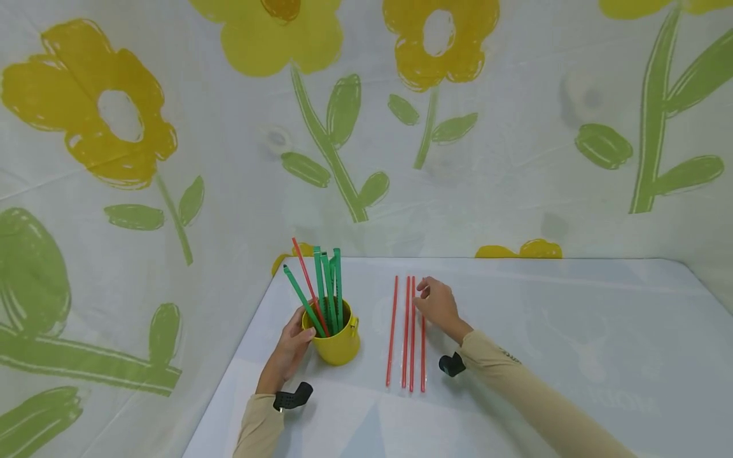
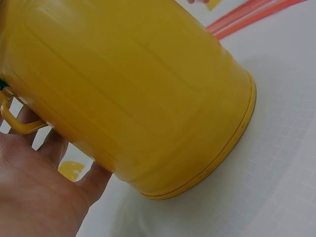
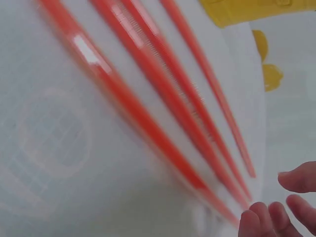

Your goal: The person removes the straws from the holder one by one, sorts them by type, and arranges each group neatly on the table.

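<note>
My left hand (image 1: 292, 346) grips the yellow pail (image 1: 338, 350) on its left side, with the thumb at the front near the rim. In the left wrist view the pail's yellow wall (image 2: 138, 94) fills much of the frame, and a small handle loop (image 2: 22, 123) shows beside the fingers. Several green straws (image 1: 329, 289) and one red straw (image 1: 303, 267) lean out of the pail. Several red straws (image 1: 406, 337) lie side by side on the table. Over the far end of the rightmost one is my right hand (image 1: 438, 305), its fingers loosely bent and nothing held between thumb and fingertips (image 3: 279, 217).
A white table (image 1: 544, 356) carries everything, its left edge close to the pail and left arm. Behind and to the left hangs a cloth (image 1: 504, 159) with yellow flowers and green leaves. A black wrist mount (image 1: 452, 365) sits by each sleeve.
</note>
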### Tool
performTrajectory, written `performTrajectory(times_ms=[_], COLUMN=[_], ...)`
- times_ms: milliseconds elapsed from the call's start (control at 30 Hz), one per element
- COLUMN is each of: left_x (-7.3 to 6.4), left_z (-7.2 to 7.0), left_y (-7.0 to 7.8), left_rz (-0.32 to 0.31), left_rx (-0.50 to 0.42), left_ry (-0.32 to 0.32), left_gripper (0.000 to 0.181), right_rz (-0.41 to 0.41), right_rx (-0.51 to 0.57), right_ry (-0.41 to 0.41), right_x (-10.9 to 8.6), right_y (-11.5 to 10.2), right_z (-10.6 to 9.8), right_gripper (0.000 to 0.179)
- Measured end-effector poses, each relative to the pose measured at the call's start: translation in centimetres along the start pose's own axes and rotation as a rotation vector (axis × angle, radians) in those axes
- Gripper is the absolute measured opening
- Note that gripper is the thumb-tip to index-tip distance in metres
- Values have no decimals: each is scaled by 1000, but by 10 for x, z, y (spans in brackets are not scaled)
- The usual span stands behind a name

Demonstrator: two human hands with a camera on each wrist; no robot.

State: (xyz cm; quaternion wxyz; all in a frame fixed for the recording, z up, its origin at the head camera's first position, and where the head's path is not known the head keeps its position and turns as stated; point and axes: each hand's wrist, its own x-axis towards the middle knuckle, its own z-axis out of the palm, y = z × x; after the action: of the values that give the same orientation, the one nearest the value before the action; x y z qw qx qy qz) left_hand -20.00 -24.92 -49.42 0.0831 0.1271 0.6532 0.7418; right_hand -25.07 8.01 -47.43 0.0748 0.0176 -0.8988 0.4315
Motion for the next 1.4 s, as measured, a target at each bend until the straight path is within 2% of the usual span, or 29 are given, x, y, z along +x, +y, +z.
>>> performTrajectory(times_ms=[200,467,633,733,800,900,1033,1267,1400], left_x=[0,0,0,0,-2,-2,-1,0,-3], left_z=[-1,-2,0,0,3,3,0,1,5], left_y=[1,1,1,2,8,8,0,2,8], left_rz=[-17,-19,-8,0,6,7,13,7,-3], left_rx=[-17,-27,1,1,-3,-4,6,7,-16], left_ry=[8,-2,6,-4,-18,-23,-5,12,6], left_gripper=[63,64,62,62,62,63,63,62,62], right_rz=[-89,-115,-125,-148,-160,-177,-194,-215,-223], right_rx=[82,171,197,216,229,234,237,273,280], right_ry=[-11,-37,-49,-55,-61,-64,-65,-81,-85], right_x=[1,3,5,6,5,4,3,2,0], right_y=[-17,-42,-57,-67,-73,-81,-90,-103,-110], right_z=[-9,-18,-23,-26,-27,-27,-26,-24,-24], right_gripper=[22,20,19,20,20,20,19,19,18])
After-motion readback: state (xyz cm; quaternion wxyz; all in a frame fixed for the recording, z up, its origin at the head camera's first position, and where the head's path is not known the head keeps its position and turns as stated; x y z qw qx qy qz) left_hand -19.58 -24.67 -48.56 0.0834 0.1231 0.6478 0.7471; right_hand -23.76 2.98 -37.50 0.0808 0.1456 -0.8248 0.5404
